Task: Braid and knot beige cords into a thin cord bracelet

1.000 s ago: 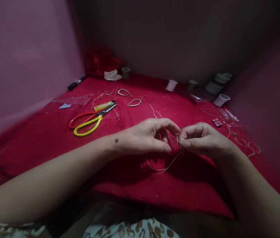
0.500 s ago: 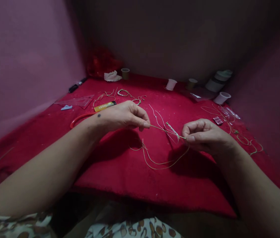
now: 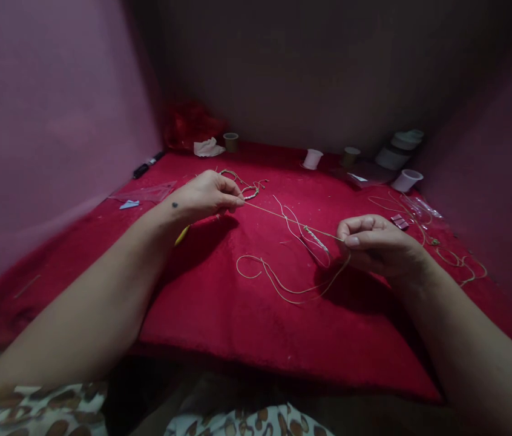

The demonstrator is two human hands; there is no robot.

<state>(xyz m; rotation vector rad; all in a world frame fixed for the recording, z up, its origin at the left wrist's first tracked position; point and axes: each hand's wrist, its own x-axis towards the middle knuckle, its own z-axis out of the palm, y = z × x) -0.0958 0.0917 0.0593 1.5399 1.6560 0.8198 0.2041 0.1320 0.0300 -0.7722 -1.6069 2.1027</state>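
Note:
Between finger and thumb, my left hand (image 3: 213,195) pinches one end of a thin tan cord (image 3: 278,214). My right hand (image 3: 371,242) pinches the same cord further right, and the stretch between the two hands is taut. Loose cord ends (image 3: 299,298) curve down from the right hand onto the red cloth. Under the taut cord lies a short braided piece (image 3: 316,239), pale with green at its upper end, and its thin pale threads trail to the upper left. A finished-looking cord bracelet (image 3: 251,192) rests just beyond the left hand.
A red cloth (image 3: 238,339) covers the table. Along the back stand a pink spool (image 3: 313,159), olive spools (image 3: 231,142), a white spool (image 3: 406,180) and a lidded jar (image 3: 399,148). Tangled cord (image 3: 458,260) lies at the right, a black marker (image 3: 147,165) at the left. Walls enclose three sides.
My left hand has moved left and slightly up, lengthening the taut stretch of cord. My right hand stays nearly in place. The left hand and forearm now cover most of the yellow lighter.

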